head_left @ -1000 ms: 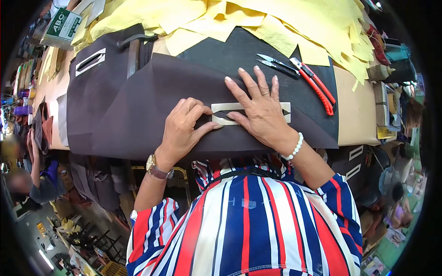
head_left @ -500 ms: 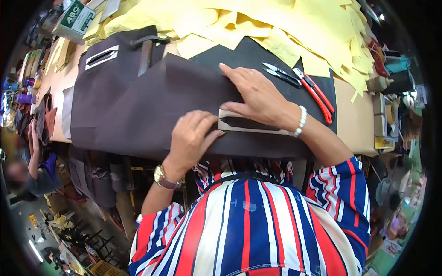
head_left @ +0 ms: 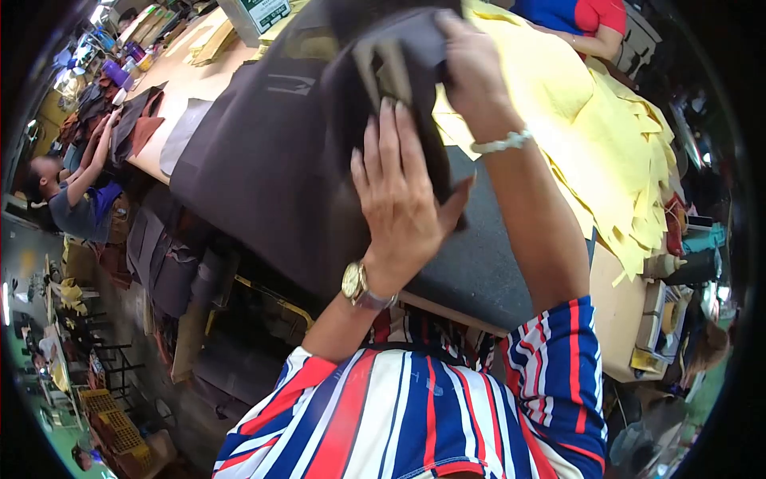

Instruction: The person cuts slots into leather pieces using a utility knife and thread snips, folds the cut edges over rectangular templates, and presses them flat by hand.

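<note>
A large dark brown leather-like sheet spreads over the bench, its right part lifted and folded upward. My right hand grips the raised edge at the top, slightly blurred. My left hand lies on the folded part with its fingers stretched and the thumb apart. Just beyond its fingertips is a beige-bordered slot in the sheet. Further left, a second pale-edged slot shows in the leather. A black mat is exposed below my right forearm.
Overlapping yellow sheets cover the bench's right side. A green-and-white box stands at the back. A co-worker handles brown pieces at the left; another person is at the top right. Bottles and boxes stand at the right edge.
The sheet's right part has been lifted off the mat and swung up and left. Both hands moved away from my body with it. The hammer, snips and red cutter no longer show.
</note>
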Tool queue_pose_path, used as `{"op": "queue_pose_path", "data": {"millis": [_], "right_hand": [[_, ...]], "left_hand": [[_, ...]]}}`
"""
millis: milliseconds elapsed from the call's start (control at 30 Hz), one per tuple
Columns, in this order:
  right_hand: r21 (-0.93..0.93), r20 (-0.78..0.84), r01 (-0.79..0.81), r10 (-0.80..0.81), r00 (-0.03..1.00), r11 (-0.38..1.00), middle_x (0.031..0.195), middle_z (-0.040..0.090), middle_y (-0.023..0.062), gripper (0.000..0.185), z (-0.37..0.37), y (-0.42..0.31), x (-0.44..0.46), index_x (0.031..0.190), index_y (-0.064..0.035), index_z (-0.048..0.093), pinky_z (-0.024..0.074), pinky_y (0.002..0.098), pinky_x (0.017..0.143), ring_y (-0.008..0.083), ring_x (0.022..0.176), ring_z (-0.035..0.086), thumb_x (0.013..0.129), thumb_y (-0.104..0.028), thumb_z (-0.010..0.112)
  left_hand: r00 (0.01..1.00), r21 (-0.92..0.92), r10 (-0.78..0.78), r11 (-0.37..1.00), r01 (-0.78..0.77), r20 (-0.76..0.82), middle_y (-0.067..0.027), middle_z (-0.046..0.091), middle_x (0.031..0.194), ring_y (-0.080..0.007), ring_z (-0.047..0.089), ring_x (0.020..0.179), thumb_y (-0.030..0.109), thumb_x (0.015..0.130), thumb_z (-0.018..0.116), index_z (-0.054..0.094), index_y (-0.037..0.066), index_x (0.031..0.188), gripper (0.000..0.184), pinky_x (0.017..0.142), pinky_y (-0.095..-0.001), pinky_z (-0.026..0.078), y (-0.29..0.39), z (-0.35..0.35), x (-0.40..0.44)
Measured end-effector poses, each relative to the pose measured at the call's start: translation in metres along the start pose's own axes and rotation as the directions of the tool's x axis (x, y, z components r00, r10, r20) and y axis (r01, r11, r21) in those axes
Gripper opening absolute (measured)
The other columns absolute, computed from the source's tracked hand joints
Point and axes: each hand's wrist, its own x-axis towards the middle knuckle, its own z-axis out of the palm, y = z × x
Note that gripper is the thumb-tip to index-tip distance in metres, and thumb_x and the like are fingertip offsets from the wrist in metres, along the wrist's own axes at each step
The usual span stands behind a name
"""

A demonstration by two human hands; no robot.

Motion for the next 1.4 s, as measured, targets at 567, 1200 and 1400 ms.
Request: {"op": "queue_pose_path", "data": {"millis": [567, 1200, 1400], "right_hand": [[-0.881, -0.465, -0.436, -0.501, 0.73, 0.183, 0.101, 0.058, 0.0147, 0.052, -0.215, -0.035, -0.272, 0.126, 0.003, 0.042, 0.0452, 0.0345, 0.081, 0.0241, 0.092, 0.057, 0.079, -0.003, 0.064], [-0.758, 0.08, -0.391, -0.67, 0.738, -0.522, 0.123, 0.048, 0.026, 0.062, -0.252, -0.08, -0.18, 0.131, 0.0026, 0.038, 0.0409, 0.0423, 0.093, 0.0352, 0.114, 0.049, 0.076, -0.005, 0.065], [-0.995, 0.071, 0.092, 0.436, 0.897, -0.029, 0.061, 0.06, 0.0125, 0.046, -0.133, -0.069, -0.194, 0.117, -0.0059, 0.057, 0.0495, 0.0384, 0.058, 0.0295, 0.058, 0.061, 0.074, -0.015, 0.069]], "left_hand": [[0.687, -0.485, 0.5, 0.841, -0.239, 0.528, -0.0085, 0.055, 0.089, -0.0248, 0.053, 0.081, 0.004, 0.064, 0.065, 0.064, 0.003, 0.104, 0.04, 0.07, -0.0353, 0.043, -0.022, 0.036, -0.054], [0.519, -0.376, 0.588, 0.803, -0.462, 0.62, -0.0116, 0.058, 0.116, -0.026, 0.054, 0.107, 0.022, 0.088, 0.053, 0.056, 0.006, 0.117, 0.033, 0.091, -0.0326, 0.042, -0.042, 0.055, -0.086], [0.454, -0.553, 0.475, 0.832, 0.049, 0.754, -0.0117, 0.048, 0.132, -0.0245, 0.045, 0.122, 0.019, 0.091, 0.049, 0.045, 0.004, 0.129, 0.041, 0.103, -0.0333, 0.034, -0.034, 0.052, -0.055]]}}
